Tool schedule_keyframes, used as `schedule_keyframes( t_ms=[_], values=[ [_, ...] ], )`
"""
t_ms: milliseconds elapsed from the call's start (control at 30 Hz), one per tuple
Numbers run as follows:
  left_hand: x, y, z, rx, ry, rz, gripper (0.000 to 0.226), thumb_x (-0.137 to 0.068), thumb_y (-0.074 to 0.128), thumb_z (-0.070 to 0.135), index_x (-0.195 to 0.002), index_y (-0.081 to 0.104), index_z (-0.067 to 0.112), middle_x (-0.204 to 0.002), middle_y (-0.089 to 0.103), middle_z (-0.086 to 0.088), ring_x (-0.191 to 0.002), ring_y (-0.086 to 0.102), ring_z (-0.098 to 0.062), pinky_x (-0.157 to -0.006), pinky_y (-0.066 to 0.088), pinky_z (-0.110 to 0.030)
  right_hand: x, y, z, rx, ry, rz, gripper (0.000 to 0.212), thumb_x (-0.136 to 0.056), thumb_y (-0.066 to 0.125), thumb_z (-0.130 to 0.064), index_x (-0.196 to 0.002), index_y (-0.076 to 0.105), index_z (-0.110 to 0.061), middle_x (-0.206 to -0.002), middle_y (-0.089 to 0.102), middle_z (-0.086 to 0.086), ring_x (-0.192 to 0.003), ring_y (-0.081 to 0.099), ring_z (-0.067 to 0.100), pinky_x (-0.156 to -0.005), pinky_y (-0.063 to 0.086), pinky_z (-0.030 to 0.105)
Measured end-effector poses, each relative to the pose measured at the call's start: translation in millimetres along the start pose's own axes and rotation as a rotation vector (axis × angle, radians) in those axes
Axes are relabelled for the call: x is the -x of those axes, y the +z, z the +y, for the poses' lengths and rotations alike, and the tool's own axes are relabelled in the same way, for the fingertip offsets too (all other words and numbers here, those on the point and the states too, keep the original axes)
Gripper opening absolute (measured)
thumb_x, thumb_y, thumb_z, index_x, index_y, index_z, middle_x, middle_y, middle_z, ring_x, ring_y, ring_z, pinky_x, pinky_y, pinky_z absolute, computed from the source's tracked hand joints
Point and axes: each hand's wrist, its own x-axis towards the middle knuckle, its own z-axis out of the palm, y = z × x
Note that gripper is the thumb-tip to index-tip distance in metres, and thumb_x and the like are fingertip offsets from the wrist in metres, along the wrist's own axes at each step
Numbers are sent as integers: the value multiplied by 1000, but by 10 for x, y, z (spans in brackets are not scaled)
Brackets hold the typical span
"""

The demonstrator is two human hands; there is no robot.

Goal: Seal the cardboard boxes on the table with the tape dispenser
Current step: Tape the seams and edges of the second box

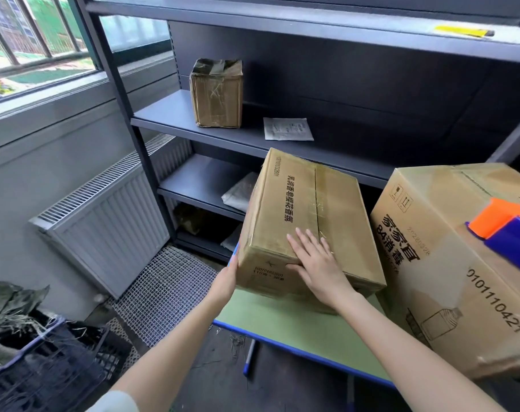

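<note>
Small cardboard box [309, 221] on green table [297, 331]: centre seam appears taped (glossy strip). Your right hand [315, 263] flat on top, fingers spread. Your left hand [227, 278] flat against left side. To its right, large cardboard box [449, 278] carries tape dispenser [508, 230]; sealing there unclear, likely pending.

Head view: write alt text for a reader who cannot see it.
A person's left hand touches the left side of a taped cardboard box on a green table, and the right hand lies flat on top. A larger box bearing an orange and blue tape dispenser stands to its right.
</note>
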Motion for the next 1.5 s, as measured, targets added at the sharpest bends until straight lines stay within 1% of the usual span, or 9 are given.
schedule_keyframes(
  t_ms=[200,300,433,567,800,933,1167,1333,1500],
  values=[
    [-86,36,166,229,97,74,43,-95,43,44,-115,56,8,-119,58,-13,-103,54,-24,-95,46,-45,82,-190,68,-191,78,72,70,-98,40,-37,-147,-7,-24,-158,3,0,-145,-4,17,-115,-5,32],
    [-62,9,187,250,140,118,67,-74,51,66,-100,61,5,-99,65,-10,-91,60,-21,-83,52,-44,51,-322,-55,-217,122,74,76,-96,42,-43,-146,-14,-31,-158,2,-3,-145,-1,23,-117,1,40],
    [30,-96,396,147,292,253,61,-77,53,65,-68,53,4,-65,48,-1,-66,44,-20,-56,36,-35,-7,-533,-227,-299,180,152,88,-85,49,-62,-144,-14,-42,-157,10,2,-143,15,28,-115,18,42],
    [188,-138,659,78,473,375,65,-72,61,66,-101,66,9,-94,60,-2,-86,58,-14,-71,45,-28,4,-730,-308,-481,275,302,95,-73,48,-73,-145,-7,-45,-143,24,0,-120,46,22,-98,41,36],
    [347,-4,795,207,588,167,14,-93,54,25,-101,56,13,-93,61,3,-83,56,-10,-67,42,-22,227,-629,-49,-769,413,277,69,-95,48,-35,-150,9,-20,-158,9,-2,-144,8,12,-118,9,35],
    [406,161,759,200,513,29,21,-95,50,32,-105,57,15,-90,60,6,-81,54,-8,-63,38,-24,287,-657,10,-757,541,266,65,-97,47,-22,-150,10,-12,-158,9,3,-145,6,13,-118,7,31],
    [407,103,781,184,543,5,20,-92,51,34,-79,64,25,-65,59,15,-62,49,-6,-54,33,-25,279,-650,-281,-632,635,297,73,-92,40,-57,-150,16,-20,-158,-5,7,-144,15,25,-111,24,38],
    [513,17,804,129,638,14,28,-95,49,33,-117,64,23,-94,69,11,-89,63,-9,-70,46,-22,314,-591,-295,-695,603,415,79,-83,54,-59,-147,25,-21,-157,11,4,-144,11,15,-111,22,36],
    [667,-50,844,-176,804,165,61,-81,49,61,-137,44,39,-110,67,12,-103,61,-6,-89,50,-31,346,-433,-296,-962,620,452,76,-85,53,-54,-147,24,-21,-155,15,0,-142,15,12,-112,17,33]
  ],
)
